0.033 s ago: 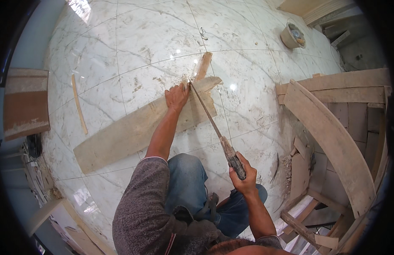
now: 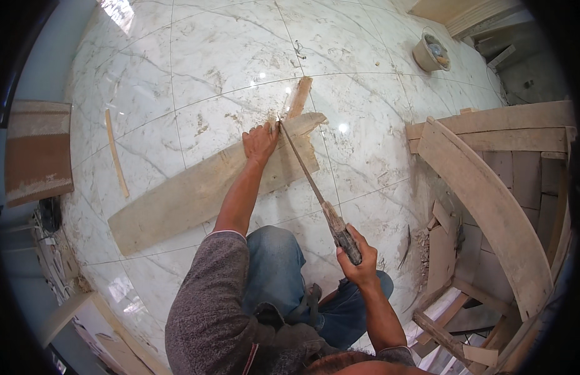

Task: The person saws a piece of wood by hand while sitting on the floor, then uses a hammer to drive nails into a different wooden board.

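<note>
A pale, marble-veined tiled floor (image 2: 227,47), smeared with dirt, spread around a long wooden board (image 2: 196,201) that lay at a slant before a crouching worker. The left hand (image 2: 262,144) pressed on the board's far edge, fingers bent over it; whether they clamped from beneath could not be told. The right hand (image 2: 363,265), well apart from the left and on the near side of the board, was wrapped around the handle of a saw (image 2: 318,192) — its narrow blade slanting over the board's right part, tip just beside the left hand.

The work looked under way but unfinished: the ragged end right of the blade lined up with the rest and seemed not yet parted, though the depth of any cut was too small to tell. A narrow wooden piece (image 2: 300,97) jutted out past the board's far edge. A thin strip (image 2: 116,153) lay beyond the board's left part; a bucket (image 2: 430,55) stood well beyond it to the right — a curved plank (image 2: 490,212) nearer, also to the right.
</note>
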A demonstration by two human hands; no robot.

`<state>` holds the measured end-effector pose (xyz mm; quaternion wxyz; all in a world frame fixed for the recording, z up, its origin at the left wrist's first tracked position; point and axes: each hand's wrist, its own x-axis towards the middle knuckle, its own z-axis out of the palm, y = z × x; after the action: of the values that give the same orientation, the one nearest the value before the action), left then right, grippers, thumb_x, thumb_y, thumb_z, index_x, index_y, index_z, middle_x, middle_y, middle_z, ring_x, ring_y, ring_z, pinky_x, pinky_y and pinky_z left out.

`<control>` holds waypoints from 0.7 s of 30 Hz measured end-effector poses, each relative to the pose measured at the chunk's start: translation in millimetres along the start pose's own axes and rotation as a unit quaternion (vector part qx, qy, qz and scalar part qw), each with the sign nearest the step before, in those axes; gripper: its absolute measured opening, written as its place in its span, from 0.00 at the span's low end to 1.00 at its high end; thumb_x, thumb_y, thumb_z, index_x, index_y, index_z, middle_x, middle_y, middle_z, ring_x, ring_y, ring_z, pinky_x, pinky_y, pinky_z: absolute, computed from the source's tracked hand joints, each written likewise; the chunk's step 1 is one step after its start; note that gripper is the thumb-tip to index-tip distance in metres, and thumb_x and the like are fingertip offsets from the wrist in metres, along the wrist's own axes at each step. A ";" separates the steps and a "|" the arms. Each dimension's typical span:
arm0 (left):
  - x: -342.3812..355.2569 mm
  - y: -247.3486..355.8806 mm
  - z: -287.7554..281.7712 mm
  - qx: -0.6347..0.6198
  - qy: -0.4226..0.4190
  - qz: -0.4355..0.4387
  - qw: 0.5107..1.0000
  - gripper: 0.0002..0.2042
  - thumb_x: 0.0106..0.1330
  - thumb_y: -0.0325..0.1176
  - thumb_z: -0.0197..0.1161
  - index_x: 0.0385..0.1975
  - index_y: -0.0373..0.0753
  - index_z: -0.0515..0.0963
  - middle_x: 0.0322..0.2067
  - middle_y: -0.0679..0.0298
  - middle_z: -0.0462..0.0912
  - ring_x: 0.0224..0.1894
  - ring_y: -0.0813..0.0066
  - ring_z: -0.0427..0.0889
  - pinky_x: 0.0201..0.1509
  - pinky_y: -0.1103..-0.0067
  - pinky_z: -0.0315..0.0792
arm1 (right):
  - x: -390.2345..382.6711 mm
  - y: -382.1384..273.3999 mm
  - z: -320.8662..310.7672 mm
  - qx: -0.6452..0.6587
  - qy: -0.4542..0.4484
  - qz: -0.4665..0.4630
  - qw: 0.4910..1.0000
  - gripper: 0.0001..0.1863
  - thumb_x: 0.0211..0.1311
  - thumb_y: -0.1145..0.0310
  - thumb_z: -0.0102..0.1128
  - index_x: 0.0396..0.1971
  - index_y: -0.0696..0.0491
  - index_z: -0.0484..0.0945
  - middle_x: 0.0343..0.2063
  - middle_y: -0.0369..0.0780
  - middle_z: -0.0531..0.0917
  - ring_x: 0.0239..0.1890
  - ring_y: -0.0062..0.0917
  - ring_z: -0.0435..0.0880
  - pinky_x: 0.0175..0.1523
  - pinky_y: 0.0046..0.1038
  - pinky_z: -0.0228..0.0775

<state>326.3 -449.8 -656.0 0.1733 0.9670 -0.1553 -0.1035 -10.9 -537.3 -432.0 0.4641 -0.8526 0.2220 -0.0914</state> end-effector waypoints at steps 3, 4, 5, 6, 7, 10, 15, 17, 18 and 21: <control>-0.6 1.0 -0.1 0.000 0.012 0.005 1.000 0.28 0.72 0.58 0.38 0.36 0.43 0.81 0.33 0.56 0.85 0.39 0.58 0.83 0.48 0.61 0.65 | 0.7 5.0 -1.0 -0.001 -0.006 -0.007 1.000 0.28 0.52 0.75 0.65 0.56 0.62 0.73 0.32 0.47 0.85 0.27 0.24 0.85 0.34 0.22 0.75; -0.6 1.9 0.1 -0.002 0.020 0.008 1.000 0.28 0.72 0.58 0.38 0.36 0.43 0.81 0.32 0.56 0.85 0.39 0.58 0.83 0.48 0.61 0.65 | 1.5 11.5 0.4 0.003 -0.005 -0.008 1.000 0.28 0.52 0.75 0.65 0.56 0.62 0.73 0.32 0.48 0.85 0.28 0.24 0.85 0.35 0.23 0.75; 0.3 2.4 -0.1 0.000 0.019 0.007 1.000 0.28 0.72 0.58 0.38 0.36 0.43 0.81 0.32 0.56 0.85 0.39 0.58 0.83 0.48 0.61 0.65 | 2.5 15.0 1.1 0.007 -0.004 -0.009 1.000 0.28 0.52 0.75 0.65 0.56 0.62 0.73 0.33 0.48 0.85 0.28 0.24 0.85 0.35 0.23 0.75; 1.0 2.1 0.7 0.002 0.017 0.005 1.000 0.28 0.72 0.58 0.38 0.36 0.43 0.81 0.32 0.56 0.85 0.39 0.58 0.83 0.48 0.61 0.65 | 4.8 13.7 2.5 0.008 -0.013 0.006 1.000 0.28 0.53 0.75 0.65 0.56 0.62 0.73 0.33 0.48 0.85 0.29 0.24 0.85 0.36 0.23 0.76; 1.0 2.0 1.7 0.004 0.016 0.004 1.000 0.28 0.72 0.58 0.38 0.35 0.43 0.81 0.32 0.56 0.85 0.39 0.58 0.83 0.47 0.61 0.66 | 8.6 11.1 4.5 0.009 -0.021 0.021 1.000 0.28 0.53 0.75 0.65 0.56 0.62 0.73 0.34 0.48 0.85 0.29 0.25 0.86 0.37 0.24 0.76; 0.5 -2.9 2.2 0.007 0.013 0.002 1.000 0.27 0.72 0.57 0.39 0.36 0.43 0.81 0.32 0.56 0.85 0.39 0.58 0.83 0.47 0.61 0.66 | 0.4 13.5 2.4 0.000 -0.019 0.001 1.000 0.28 0.53 0.75 0.65 0.57 0.62 0.73 0.35 0.49 0.85 0.31 0.26 0.86 0.38 0.24 0.76; 2.9 4.0 0.7 0.011 0.048 0.011 0.999 0.25 0.72 0.55 0.41 0.33 0.42 0.81 0.31 0.55 0.85 0.38 0.57 0.83 0.47 0.60 0.67 | 8.0 13.7 4.2 0.017 -0.030 0.008 0.999 0.29 0.53 0.74 0.65 0.57 0.63 0.72 0.38 0.51 0.85 0.34 0.29 0.87 0.41 0.25 0.77; -4.5 -1.0 6.0 0.014 0.033 0.006 0.999 0.25 0.72 0.55 0.42 0.33 0.42 0.81 0.31 0.55 0.85 0.38 0.56 0.83 0.47 0.59 0.67 | 1.5 -1.2 11.8 0.003 -0.041 0.028 0.999 0.29 0.53 0.74 0.65 0.57 0.63 0.72 0.39 0.51 0.85 0.36 0.30 0.88 0.42 0.25 0.77; -1.7 -1.9 3.0 0.018 0.028 0.005 0.999 0.26 0.72 0.55 0.41 0.33 0.42 0.81 0.31 0.56 0.85 0.38 0.57 0.83 0.47 0.60 0.67 | -1.1 0.9 9.2 0.003 -0.039 0.019 0.999 0.29 0.53 0.74 0.65 0.57 0.63 0.71 0.39 0.51 0.85 0.35 0.31 0.88 0.42 0.25 0.77; 5.4 4.2 -3.2 0.020 0.019 0.009 1.000 0.26 0.72 0.56 0.41 0.35 0.43 0.82 0.32 0.56 0.85 0.39 0.58 0.83 0.47 0.60 0.67 | -7.8 22.3 4.6 0.010 -0.017 -0.017 1.000 0.28 0.52 0.75 0.65 0.56 0.63 0.72 0.38 0.52 0.85 0.34 0.33 0.88 0.40 0.28 0.78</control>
<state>331.1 -454.3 -652.2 0.1580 0.9706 -0.1628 -0.0808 -22.7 -540.7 -452.6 0.4743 -0.8532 0.1988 -0.0870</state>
